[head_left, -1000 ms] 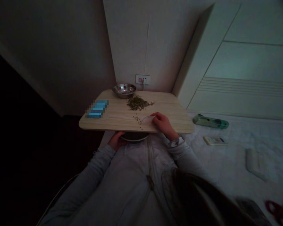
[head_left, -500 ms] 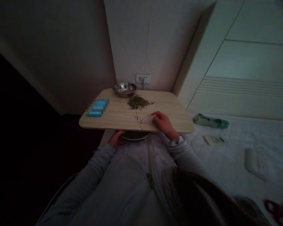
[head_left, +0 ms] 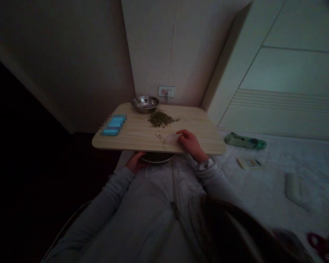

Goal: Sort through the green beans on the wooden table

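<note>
the person's left hand [head_left: 135,163] was clamped on the left side of a dark, round bowl with a pale rim [head_left: 157,160], partly hidden beneath the near edge of a pale, wood-grained table with rounded corners [head_left: 134,136]. the fingers of the right hand [head_left: 189,142] were closed on a thin, clear, curved sheet [head_left: 170,139], low over the near part of the tabletop. a few loose dark green grains [head_left: 160,137] lay just beside the sheet's left edge; the main heap of small, dark green grains [head_left: 159,119] lay farther back, near mid-table. a shiny, round metal bowl [head_left: 145,105] stood at the far edge; whether it touched the heap could not be told. a blue, pixelated rectangle [head_left: 113,125] was noted at the table's left end.
</note>
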Motion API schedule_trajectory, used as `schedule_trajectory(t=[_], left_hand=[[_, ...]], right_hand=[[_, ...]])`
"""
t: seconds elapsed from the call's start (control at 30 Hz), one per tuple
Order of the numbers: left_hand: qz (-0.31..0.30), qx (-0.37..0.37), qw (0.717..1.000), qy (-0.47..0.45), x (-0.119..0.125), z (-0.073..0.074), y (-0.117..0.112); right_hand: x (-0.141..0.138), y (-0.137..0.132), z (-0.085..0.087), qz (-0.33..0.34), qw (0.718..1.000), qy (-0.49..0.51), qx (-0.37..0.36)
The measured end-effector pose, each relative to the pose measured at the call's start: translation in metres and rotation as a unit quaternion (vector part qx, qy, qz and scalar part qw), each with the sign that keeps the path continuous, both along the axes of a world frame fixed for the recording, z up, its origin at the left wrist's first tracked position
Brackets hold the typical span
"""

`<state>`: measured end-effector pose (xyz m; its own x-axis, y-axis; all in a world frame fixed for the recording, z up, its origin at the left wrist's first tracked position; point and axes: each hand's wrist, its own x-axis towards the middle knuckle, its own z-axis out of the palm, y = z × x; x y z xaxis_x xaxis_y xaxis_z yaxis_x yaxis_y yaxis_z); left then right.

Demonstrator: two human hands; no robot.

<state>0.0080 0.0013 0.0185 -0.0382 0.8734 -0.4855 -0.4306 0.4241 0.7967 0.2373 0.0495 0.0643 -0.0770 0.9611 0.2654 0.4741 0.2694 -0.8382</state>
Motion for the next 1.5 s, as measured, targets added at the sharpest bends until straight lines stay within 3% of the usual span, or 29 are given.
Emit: schedule_trajectory(t=[1.5], left_hand=[[0.001,0.0,1.0,-0.004,-0.0012,0.0003,-0.0001]], right_hand=[[0.0016,0.0017,-0.0014,0.002,1.0,-0.005,0.009]])
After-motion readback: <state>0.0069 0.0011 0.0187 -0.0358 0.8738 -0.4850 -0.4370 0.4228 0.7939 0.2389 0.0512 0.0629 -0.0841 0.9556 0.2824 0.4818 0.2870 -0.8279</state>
